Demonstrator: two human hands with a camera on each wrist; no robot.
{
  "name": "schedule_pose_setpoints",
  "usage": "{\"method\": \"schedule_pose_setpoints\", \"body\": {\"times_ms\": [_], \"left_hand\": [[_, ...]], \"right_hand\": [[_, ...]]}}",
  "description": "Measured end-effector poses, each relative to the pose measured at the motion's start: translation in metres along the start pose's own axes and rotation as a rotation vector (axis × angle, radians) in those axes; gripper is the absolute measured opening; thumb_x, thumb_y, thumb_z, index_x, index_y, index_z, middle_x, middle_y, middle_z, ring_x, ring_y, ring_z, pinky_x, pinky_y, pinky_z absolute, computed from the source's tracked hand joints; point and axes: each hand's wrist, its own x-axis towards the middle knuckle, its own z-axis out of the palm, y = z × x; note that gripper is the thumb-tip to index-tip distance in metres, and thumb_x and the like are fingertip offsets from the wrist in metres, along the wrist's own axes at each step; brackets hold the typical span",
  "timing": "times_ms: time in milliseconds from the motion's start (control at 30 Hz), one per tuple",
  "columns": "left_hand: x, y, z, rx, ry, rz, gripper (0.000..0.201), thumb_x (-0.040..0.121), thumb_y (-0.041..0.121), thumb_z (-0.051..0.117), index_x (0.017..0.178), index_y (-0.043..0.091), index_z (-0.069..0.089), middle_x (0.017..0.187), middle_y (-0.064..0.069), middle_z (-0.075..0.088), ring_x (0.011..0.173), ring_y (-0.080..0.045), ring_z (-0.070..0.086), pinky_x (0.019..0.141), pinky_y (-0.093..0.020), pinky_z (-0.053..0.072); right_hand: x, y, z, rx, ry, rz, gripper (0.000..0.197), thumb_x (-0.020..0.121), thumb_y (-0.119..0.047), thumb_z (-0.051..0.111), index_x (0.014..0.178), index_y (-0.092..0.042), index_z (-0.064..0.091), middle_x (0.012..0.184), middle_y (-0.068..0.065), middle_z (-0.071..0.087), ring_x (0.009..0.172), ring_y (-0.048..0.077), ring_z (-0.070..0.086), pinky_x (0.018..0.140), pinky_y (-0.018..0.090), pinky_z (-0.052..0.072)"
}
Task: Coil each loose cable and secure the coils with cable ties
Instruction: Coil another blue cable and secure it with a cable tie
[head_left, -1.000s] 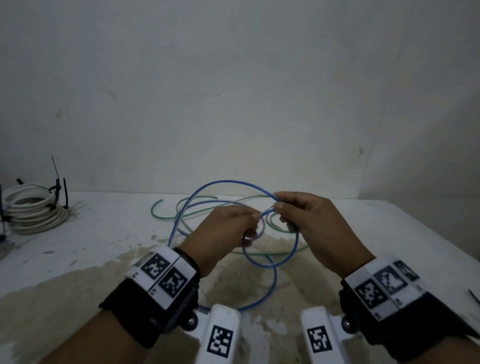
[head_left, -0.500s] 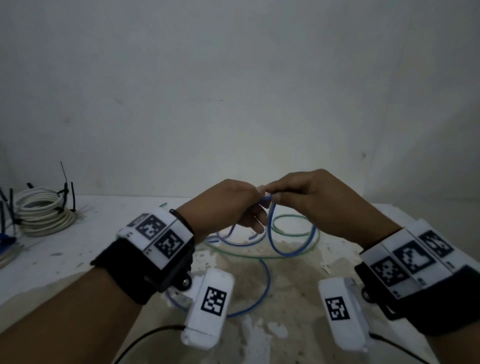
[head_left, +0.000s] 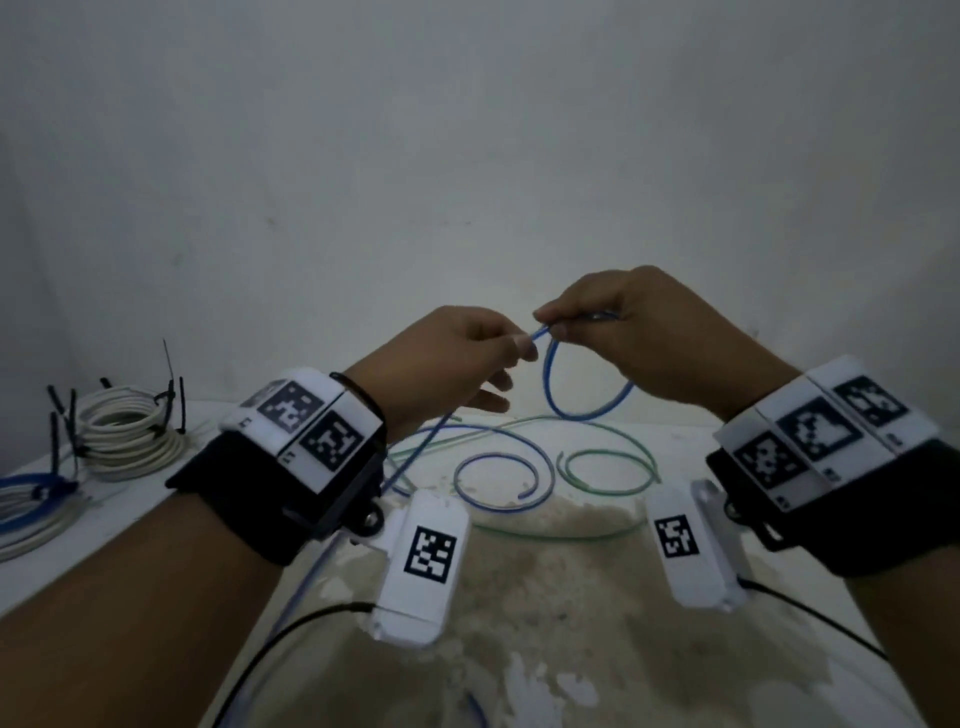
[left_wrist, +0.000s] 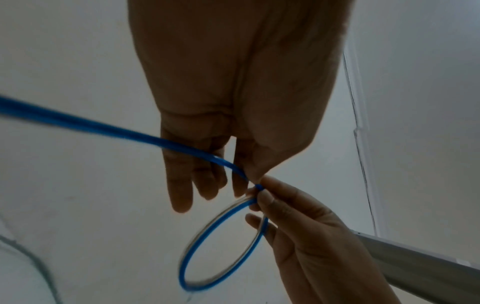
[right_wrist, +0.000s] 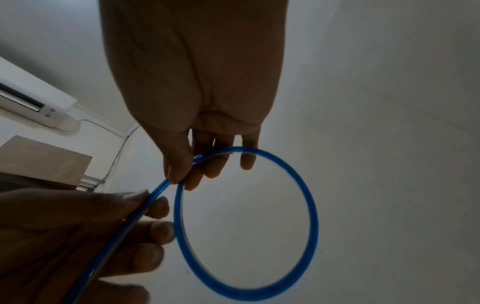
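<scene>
Stained white tabletop (head_left: 571, 597) lies below both hands; left hand (head_left: 447, 358) and right hand (head_left: 639, 332) each pinch the blue cable (head_left: 587, 413), one loop hanging under the fingertips; beyond them its tail and a green cable (head_left: 608, 462) sprawl uncoiled; farther left, a tied white coil (head_left: 130, 431); the blue cable's end is hidden.

Both arms raised forward, left hand (head_left: 457, 358) and right hand (head_left: 628, 332) nearly touching, thumbs and forefingers pinching, remaining fingers loosely extended
</scene>
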Motion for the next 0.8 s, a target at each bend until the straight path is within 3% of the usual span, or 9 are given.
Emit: {"method": "schedule_pose_setpoints", "body": {"times_ms": [100, 200, 367, 467, 533, 567, 633, 700, 800], "left_hand": [[0.003, 0.007, -0.005, -0.182, -0.036, -0.057, 0.026, 0.099, 0.025, 0.049, 0.117, 0.008, 0.06, 0.106, -0.007, 0.066, 0.097, -0.017, 0.066, 0.09, -0.038, 0.055], [0.006, 0.008, -0.011, -0.405, -0.11, -0.089, 0.033, 0.101, 0.022, 0.041, 0.124, 0.005, 0.058, 0.111, -0.013, 0.069, 0.106, -0.025, 0.066, 0.096, -0.037, 0.051], [0.006, 0.0, -0.015, -0.644, -0.153, -0.014, 0.026, 0.101, 0.014, 0.036, 0.101, 0.001, 0.059, 0.076, -0.004, 0.059, 0.071, -0.019, 0.062, 0.084, -0.033, 0.054], [0.011, -0.004, -0.012, -0.692, -0.041, 0.028, 0.025, 0.101, 0.013, 0.035, 0.095, 0.005, 0.058, 0.067, 0.002, 0.049, 0.056, -0.011, 0.047, 0.065, -0.025, 0.051], [0.015, -0.008, -0.012, -0.743, 0.032, 0.043, 0.025, 0.101, 0.013, 0.034, 0.095, 0.006, 0.058, 0.065, 0.003, 0.048, 0.054, -0.009, 0.043, 0.058, -0.023, 0.047], [0.017, -0.01, -0.012, -0.774, 0.052, 0.045, 0.025, 0.102, 0.013, 0.034, 0.095, 0.006, 0.057, 0.065, 0.003, 0.047, 0.053, -0.009, 0.043, 0.057, -0.022, 0.046], [0.021, -0.014, -0.012, -0.825, 0.068, 0.05, 0.025, 0.102, 0.014, 0.033, 0.095, 0.007, 0.056, 0.066, 0.004, 0.047, 0.053, -0.008, 0.043, 0.058, -0.022, 0.045], [0.022, -0.017, -0.012, -0.823, 0.071, 0.058, 0.024, 0.102, 0.014, 0.033, 0.097, 0.007, 0.055, 0.067, 0.004, 0.048, 0.054, -0.008, 0.044, 0.059, -0.022, 0.045], [0.022, -0.021, -0.014, -0.768, 0.058, 0.059, 0.024, 0.102, 0.013, 0.032, 0.097, 0.008, 0.055, 0.068, 0.004, 0.048, 0.055, -0.008, 0.043, 0.061, -0.024, 0.044]], "right_hand": [[0.017, -0.01, -0.014, 0.059, -0.018, 0.005, 0.014, 0.088, -0.019, 0.064, 0.093, -0.029, 0.072, 0.082, -0.019, 0.066, 0.068, -0.002, 0.057, 0.064, 0.003, 0.04], [0.028, -0.015, -0.019, 0.185, -0.046, 0.028, 0.013, 0.088, -0.018, 0.064, 0.09, -0.028, 0.071, 0.092, -0.015, 0.07, 0.087, 0.0, 0.064, 0.082, 0.013, 0.047], [0.034, -0.015, -0.007, 0.375, -0.058, 0.087, 0.017, 0.088, -0.014, 0.063, 0.101, -0.023, 0.069, 0.103, -0.006, 0.07, 0.096, 0.0, 0.062, 0.087, 0.013, 0.047], [0.028, -0.016, 0.017, 0.186, 0.184, 0.13, 0.029, 0.09, -0.02, 0.06, 0.119, -0.021, 0.056, 0.113, -0.003, 0.056, 0.102, 0.006, 0.052, 0.086, 0.015, 0.037], [0.011, -0.026, 0.034, 0.015, 0.42, 0.136, 0.005, 0.091, -0.017, 0.055, 0.095, -0.02, 0.053, 0.097, -0.001, 0.053, 0.088, 0.013, 0.049, 0.072, 0.018, 0.03], [0.001, -0.031, 0.045, -0.045, 0.44, 0.163, 0.009, 0.091, -0.018, 0.052, 0.082, -0.018, 0.05, 0.085, -0.001, 0.054, 0.078, 0.016, 0.049, 0.066, 0.023, 0.029], [-0.017, -0.039, 0.069, -0.065, 0.198, 0.237, 0.024, 0.091, -0.027, 0.051, 0.071, -0.015, 0.051, 0.07, -0.001, 0.055, 0.067, 0.018, 0.053, 0.058, 0.03, 0.034], [-0.027, -0.042, 0.091, 0.076, -0.031, 0.261, 0.032, 0.093, -0.037, 0.051, 0.076, -0.01, 0.06, 0.072, 0.003, 0.061, 0.068, 0.016, 0.056, 0.061, 0.031, 0.041], [-0.027, -0.037, 0.104, 0.218, -0.035, 0.251, 0.027, 0.093, -0.034, 0.053, 0.083, -0.011, 0.062, 0.078, 0.001, 0.064, 0.072, 0.012, 0.055, 0.062, 0.022, 0.039]]}}
